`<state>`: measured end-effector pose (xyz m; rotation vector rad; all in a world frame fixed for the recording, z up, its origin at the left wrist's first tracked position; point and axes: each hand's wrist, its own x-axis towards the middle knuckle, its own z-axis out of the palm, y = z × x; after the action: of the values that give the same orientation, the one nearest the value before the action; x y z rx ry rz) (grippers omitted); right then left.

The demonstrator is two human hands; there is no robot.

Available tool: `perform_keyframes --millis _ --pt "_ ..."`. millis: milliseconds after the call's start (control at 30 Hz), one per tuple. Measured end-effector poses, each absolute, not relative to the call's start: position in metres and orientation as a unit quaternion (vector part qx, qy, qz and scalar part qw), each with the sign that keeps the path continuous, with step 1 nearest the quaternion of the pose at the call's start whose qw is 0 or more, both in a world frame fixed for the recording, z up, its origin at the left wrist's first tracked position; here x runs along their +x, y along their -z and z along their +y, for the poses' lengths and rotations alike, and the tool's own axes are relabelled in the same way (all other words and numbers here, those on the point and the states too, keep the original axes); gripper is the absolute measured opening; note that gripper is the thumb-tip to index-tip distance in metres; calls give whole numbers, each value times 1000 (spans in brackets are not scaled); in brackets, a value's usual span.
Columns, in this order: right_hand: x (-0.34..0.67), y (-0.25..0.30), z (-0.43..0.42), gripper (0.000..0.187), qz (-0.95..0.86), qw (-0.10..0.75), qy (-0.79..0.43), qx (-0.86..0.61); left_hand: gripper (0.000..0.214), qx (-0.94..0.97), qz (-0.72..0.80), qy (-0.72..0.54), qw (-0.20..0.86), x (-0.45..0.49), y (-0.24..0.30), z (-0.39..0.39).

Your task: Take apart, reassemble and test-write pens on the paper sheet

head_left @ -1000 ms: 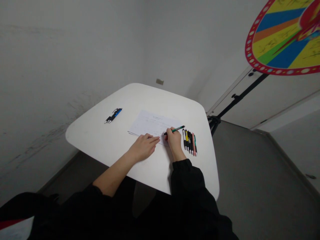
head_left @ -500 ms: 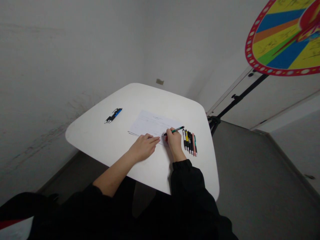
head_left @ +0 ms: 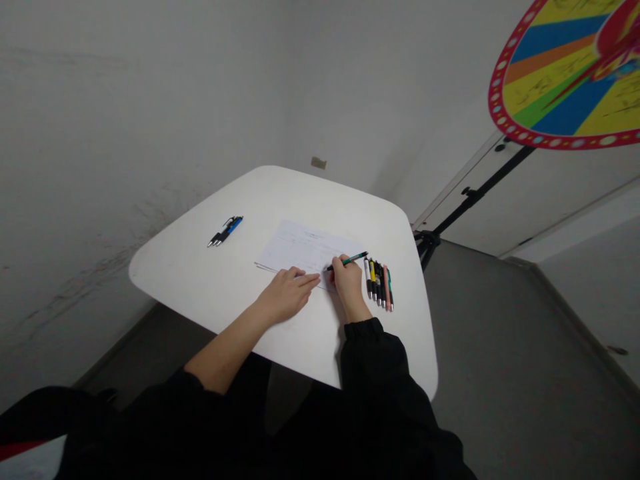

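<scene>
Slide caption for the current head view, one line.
Right hand holding a green pen over paper, left hand at its near edge.

Extends both arms fwd, w/ L hand (head_left: 286, 298) and R hand (head_left: 349, 281) just beside each other — apart, though.
Rests L hand palm down, w/ a couple of fingers (head_left: 311, 277) stretched twd R hand and the others bent; can't tell thumb pose. Angles L forearm (head_left: 227, 350) diag. from lower L, bare from wrist to a dark upper sleeve (head_left: 186, 390) ending nr elbow. Covers R arm (head_left: 377, 363) in black cloth, down to a gathered cuff (head_left: 364, 329) at the wrist (head_left: 357, 311). Curls R hand into a pinch btwn thumb & index — w/ remaining fingers folded beneath, mostly hidden. Bends R arm, fairly steep from lower R.
</scene>
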<state>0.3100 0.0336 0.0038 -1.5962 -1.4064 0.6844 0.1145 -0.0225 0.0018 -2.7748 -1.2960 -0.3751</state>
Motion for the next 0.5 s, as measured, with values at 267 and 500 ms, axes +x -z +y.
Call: perform_keyframes --millis 267,500 --pt "310 -5 34 32 -586 421 -254 -644 46 -899 -419 126 22 115 -1 -22" --pt "310 -5 34 30 -583 429 -253 -642 47 -900 -416 129 25 114 2 -21"
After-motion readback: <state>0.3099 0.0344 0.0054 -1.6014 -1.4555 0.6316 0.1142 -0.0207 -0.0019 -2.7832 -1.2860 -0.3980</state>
